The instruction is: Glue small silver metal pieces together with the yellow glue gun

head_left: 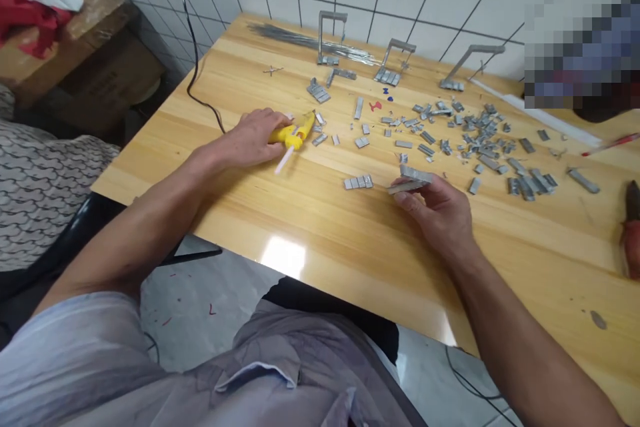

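Note:
My left hand (255, 137) is at the left of the table, its fingers closed around the handle of a yellow hot glue gun (295, 137). A white glue stick (286, 160) pokes out of the gun's back end, and the nozzle points away to the right. Between the thumb and fingers of my right hand (443, 210) is a bent grey strip (415, 175), held just above the tabletop. Left of it lies a short row of grey blocks (359, 182) joined side by side. Small grey pieces (363, 142) lie between the two hands.
Three grey bracket-shaped stands (400, 60) stand near the tiled wall, beside a bundle of thin wires (300, 40). Loose grey pieces (485, 130) cover the right of the wooden table (240, 213). Red-handled pliers (631, 233) lie at the right edge. A black cable (187, 27) hangs at left.

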A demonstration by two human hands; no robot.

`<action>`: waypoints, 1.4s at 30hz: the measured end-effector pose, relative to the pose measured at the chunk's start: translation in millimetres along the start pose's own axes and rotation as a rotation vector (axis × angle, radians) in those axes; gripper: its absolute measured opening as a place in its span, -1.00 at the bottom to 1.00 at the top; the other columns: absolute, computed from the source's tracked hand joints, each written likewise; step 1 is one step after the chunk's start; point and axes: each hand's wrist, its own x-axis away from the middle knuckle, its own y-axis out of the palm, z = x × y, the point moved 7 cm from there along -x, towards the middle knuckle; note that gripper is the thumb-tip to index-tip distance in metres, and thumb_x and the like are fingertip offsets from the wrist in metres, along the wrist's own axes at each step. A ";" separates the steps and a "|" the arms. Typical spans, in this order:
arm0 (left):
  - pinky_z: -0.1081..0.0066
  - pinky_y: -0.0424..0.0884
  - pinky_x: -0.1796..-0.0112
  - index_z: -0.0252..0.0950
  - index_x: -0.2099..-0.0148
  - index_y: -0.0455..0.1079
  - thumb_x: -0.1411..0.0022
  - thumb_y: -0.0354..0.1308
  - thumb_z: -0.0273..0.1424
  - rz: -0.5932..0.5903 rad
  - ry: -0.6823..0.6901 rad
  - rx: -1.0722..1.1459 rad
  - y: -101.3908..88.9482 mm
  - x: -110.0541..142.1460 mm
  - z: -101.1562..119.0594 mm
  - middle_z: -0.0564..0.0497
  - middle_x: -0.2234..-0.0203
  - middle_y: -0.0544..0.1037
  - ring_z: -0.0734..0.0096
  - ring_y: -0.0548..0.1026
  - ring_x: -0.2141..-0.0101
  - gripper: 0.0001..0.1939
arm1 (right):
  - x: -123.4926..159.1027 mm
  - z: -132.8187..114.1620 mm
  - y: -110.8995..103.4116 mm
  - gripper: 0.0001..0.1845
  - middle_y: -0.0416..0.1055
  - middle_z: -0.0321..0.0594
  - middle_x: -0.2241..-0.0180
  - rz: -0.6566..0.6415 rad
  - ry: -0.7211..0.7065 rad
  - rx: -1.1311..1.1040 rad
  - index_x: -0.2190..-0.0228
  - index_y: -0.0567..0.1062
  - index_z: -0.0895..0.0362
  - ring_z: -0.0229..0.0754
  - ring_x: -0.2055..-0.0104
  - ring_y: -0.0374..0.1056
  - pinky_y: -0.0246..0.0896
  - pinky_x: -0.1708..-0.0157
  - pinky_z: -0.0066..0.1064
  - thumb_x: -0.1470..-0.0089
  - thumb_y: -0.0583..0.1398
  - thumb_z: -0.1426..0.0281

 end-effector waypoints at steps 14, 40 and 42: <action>0.13 0.33 0.05 -0.35 0.05 0.48 -0.34 0.28 -0.21 0.133 0.159 0.150 49.9 8.2 162.4 -0.21 0.06 0.53 0.02 0.44 0.03 -0.70 | -13.9 -35.0 -2.8 -0.76 0.65 -0.24 0.23 0.057 0.023 0.024 0.24 0.64 -0.01 -0.09 0.24 0.52 0.49 0.09 -0.13 -0.06 0.46 0.19; 0.24 0.46 0.08 -0.21 -0.30 0.39 -0.52 -0.03 -0.38 -0.045 -0.145 -0.182 -6.8 33.4 23.6 -0.19 -0.08 0.51 0.09 0.55 0.00 -0.60 | 1.1 -4.6 -2.4 -0.83 0.62 -0.25 0.24 0.155 0.111 -0.075 0.31 0.64 -0.01 -0.11 0.22 0.49 0.40 0.08 -0.18 -0.06 0.46 0.25; 0.24 0.45 0.13 -0.22 -0.26 0.42 -0.53 -0.03 -0.36 -0.067 -0.180 -0.218 -9.3 35.6 17.4 -0.20 -0.10 0.50 0.08 0.56 0.02 -0.63 | 1.7 -1.0 -1.0 -0.83 0.62 -0.26 0.24 0.145 0.113 -0.081 0.31 0.63 -0.01 -0.12 0.22 0.49 0.39 0.07 -0.19 -0.07 0.47 0.24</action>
